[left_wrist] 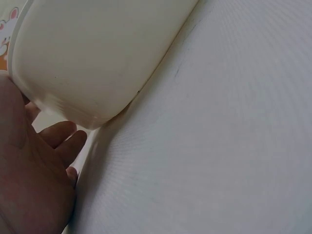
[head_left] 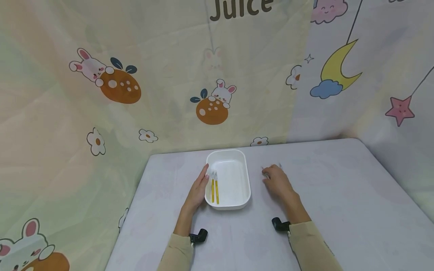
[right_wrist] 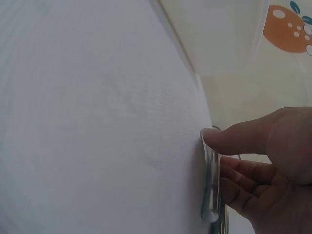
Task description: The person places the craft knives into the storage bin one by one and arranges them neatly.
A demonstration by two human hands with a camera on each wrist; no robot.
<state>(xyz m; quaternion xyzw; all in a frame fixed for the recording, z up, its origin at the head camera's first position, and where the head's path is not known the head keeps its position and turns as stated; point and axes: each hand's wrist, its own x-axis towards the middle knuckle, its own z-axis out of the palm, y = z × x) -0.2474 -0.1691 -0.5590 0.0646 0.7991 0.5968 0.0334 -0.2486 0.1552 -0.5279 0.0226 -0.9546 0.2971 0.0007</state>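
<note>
A white tray [head_left: 234,192] holds two slim yellow-handled tools [head_left: 217,192] with pale pointed tips, side by side along its left wall. My left hand [head_left: 196,192] rests against the tray's left side, thumb at the rim and fingers loosely extended along the outer wall. To the right of the tray, my right hand [head_left: 278,182] is low over the table. Its thumb and fingers pinch a clear, shiny, slender piece [right_wrist: 210,180], whose exact kind I cannot tell. Another shiny piece [right_wrist: 224,224] shows partly behind it, mostly hidden by the hand.
A pale cloth covers the table [head_left: 339,188], which stretches away to the right of my right hand. Behind and beside it hang printed curtains [head_left: 169,75] with rabbits, flowers and a moon. A black wrist camera [head_left: 280,224] sits on my right wrist, another [head_left: 199,236] on my left.
</note>
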